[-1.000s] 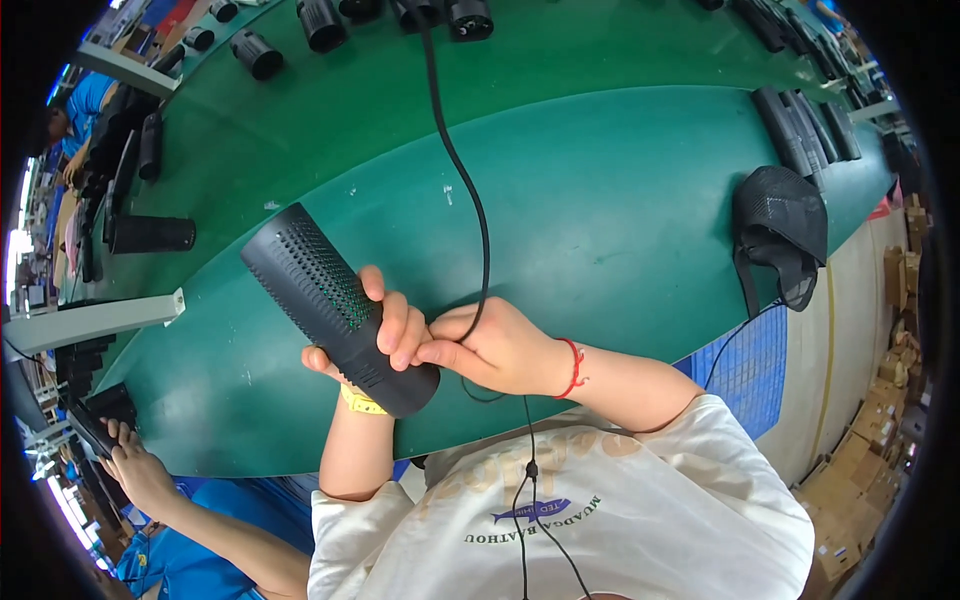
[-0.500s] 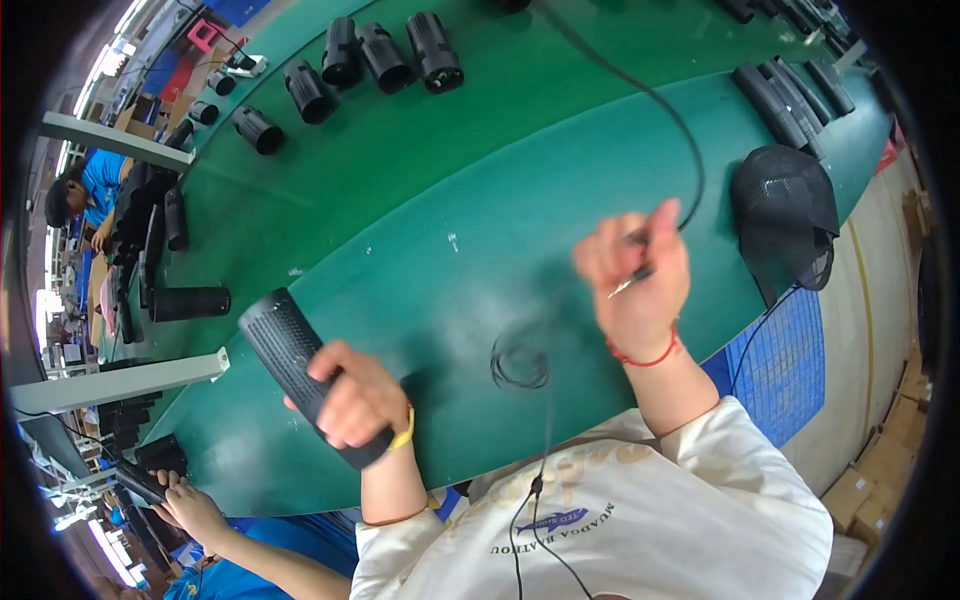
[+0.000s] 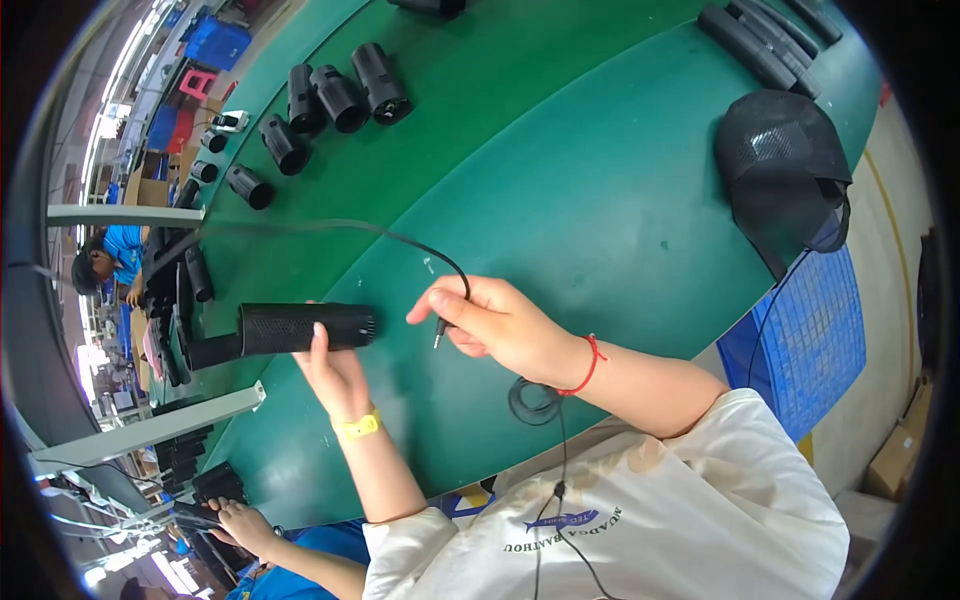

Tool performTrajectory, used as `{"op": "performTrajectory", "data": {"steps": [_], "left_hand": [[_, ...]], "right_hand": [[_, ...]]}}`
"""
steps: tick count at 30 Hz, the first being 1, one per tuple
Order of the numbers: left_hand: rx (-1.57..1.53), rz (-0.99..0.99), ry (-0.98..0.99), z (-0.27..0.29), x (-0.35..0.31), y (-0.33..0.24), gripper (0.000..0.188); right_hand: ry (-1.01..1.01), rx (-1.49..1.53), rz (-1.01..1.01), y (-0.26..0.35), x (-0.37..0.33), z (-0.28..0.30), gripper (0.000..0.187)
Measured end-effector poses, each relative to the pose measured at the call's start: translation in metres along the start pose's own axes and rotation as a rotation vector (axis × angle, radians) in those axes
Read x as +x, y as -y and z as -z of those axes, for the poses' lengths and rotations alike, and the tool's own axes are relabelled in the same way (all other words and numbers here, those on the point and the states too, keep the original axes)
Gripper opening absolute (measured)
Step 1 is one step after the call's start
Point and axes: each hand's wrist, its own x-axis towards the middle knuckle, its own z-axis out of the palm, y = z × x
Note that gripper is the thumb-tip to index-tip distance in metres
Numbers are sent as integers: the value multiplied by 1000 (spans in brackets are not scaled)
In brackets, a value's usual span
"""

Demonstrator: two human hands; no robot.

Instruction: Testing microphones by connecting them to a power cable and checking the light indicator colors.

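My left hand (image 3: pixel 335 383) is closed round a black cylinder with a perforated mesh side (image 3: pixel 290 328), held nearly level above the bench. Its slotted right end points toward my right hand. A narrower black tube (image 3: pixel 214 351) shows at its left end; whether they are joined I cannot tell. Between thumb and fingers, my right hand (image 3: pixel 500 325) pinches a black cable's metal-tipped jack plug (image 3: pixel 439 331), tip pointing down. From there the black cable (image 3: pixel 385 233) arcs up and away to the left. Plug and cylinder are apart.
Several black ribbed cylinders (image 3: pixel 340 100) stand or lie on the green bench (image 3: pixel 580 190). At the right are a black mesh cap (image 3: pixel 780 160), long black tubes (image 3: pixel 745 45) and a blue crate (image 3: pixel 800 330). A thin coiled cord (image 3: pixel 535 402) is near my right wrist. Co-workers sit at left.
My left hand has turned the cylinder from steeply slanted to nearly level. My right hand has come left toward it with the plug, and the cable has swung from right to left.
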Motion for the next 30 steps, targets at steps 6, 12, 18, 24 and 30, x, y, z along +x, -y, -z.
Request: {"op": "performTrajectory", "data": {"steps": [6,12,18,24,30], "left_hand": [[350,-190,-174,40,83,-6,40],[483,-149,-391,53,123,4,47],[946,-595,-796,27,116,11,54],[1267,-918,271,-82,92,32,49],[1034,-378,397,-143,171,71,46]], "right_hand": [[30,343,-41,-6,0,4,9],[-98,379,-9,-4,0,2,5],[-107,416,-75,0,-1,3,6],[-75,503,-30,1,-2,5,7],[2,455,-17,-3,-2,1,7]]}}
